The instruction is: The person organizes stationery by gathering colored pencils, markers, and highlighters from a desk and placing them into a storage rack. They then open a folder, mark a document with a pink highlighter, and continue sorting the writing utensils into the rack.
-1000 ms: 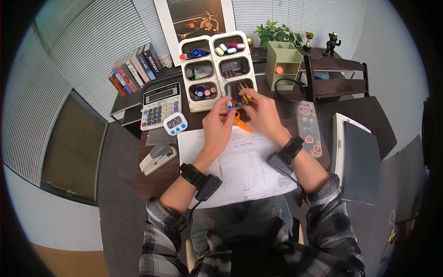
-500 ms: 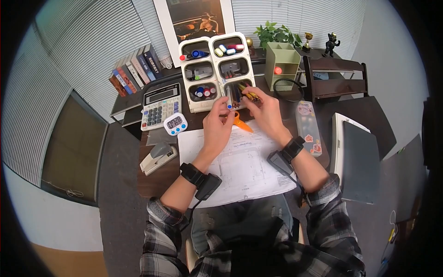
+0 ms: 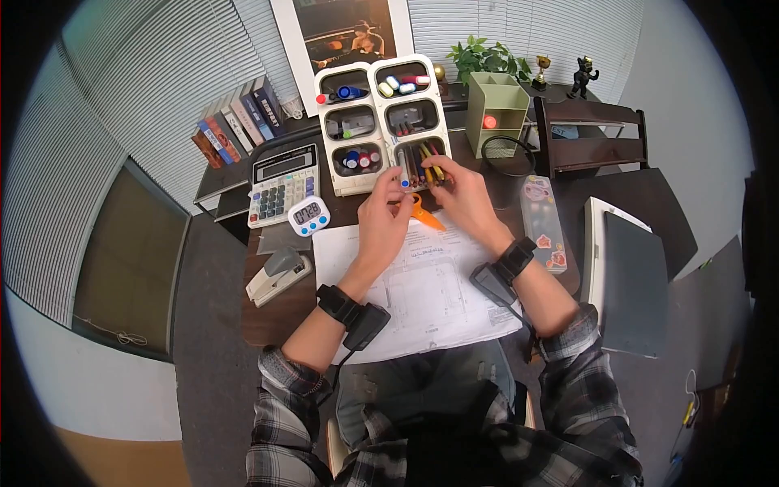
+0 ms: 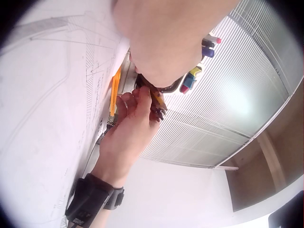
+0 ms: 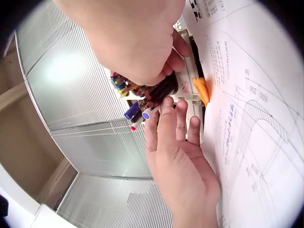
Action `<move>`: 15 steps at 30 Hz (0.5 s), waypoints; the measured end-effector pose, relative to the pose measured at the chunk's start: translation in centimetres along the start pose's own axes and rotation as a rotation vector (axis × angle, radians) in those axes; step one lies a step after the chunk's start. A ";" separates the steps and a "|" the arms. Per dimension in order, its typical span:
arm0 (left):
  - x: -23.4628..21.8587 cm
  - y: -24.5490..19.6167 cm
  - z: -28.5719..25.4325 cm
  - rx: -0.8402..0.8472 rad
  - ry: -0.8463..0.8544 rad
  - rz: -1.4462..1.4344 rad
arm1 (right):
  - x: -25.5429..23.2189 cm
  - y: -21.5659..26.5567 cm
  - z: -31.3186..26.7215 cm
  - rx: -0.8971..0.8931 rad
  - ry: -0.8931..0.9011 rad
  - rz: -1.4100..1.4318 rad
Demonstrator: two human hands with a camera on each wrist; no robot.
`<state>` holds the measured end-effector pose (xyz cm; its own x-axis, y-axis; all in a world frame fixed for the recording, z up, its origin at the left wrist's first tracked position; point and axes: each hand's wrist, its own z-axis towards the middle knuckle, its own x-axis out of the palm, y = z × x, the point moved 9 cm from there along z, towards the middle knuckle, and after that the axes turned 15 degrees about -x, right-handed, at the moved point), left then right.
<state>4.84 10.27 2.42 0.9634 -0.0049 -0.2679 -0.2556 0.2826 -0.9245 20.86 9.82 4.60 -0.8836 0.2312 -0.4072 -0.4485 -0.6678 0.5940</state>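
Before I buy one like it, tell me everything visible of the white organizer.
The white organizer looks plastic: two columns of three rounded compartments, open at the front. It sits on the dark desk beyond the paper, holding markers and pencils. The left hand and right hand are at its lower right compartment; whether either touches it is unclear.

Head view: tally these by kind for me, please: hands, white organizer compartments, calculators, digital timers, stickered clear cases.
Left hand and right hand: 2
White organizer compartments: 6
Calculator: 1
Digital timer: 1
Stickered clear case: 1
Total: 11
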 end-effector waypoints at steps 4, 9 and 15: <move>0.1 -0.1 0.0 0.011 0.013 -0.001 | 0.5 -0.2 -0.1 0.002 0.037 -0.018; 0.1 -0.1 0.0 -0.003 0.030 -0.005 | 0.7 -0.4 -0.1 0.006 0.052 -0.006; 0.0 -0.3 -0.1 0.001 0.025 -0.020 | 0.7 -1.0 -0.4 0.056 0.052 -0.007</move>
<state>4.94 10.03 2.67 0.9660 -0.0349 -0.2561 -0.2362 0.2830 -0.9296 20.74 10.39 3.48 -0.8729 0.1976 -0.4462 -0.4626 -0.6257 0.6280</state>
